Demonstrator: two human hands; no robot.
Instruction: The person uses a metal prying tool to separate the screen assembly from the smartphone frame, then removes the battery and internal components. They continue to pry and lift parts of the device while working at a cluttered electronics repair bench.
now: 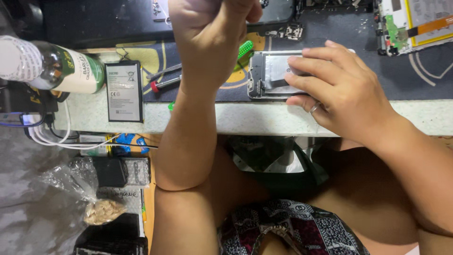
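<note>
Left hand [207, 28] raised and curled into a loose fist — fingers folded in, forearm upright, elbow bent low. Right hand [337, 89] laid flat, palm down, fingers [314, 66] extended leftward and slightly spread — ringed finger lowest, forearm angled toward lower right.

Even, bright overhead light; glare marked the opened grey phone's metal plate [276, 71]; space below it lay dim, edges bowed.
</note>
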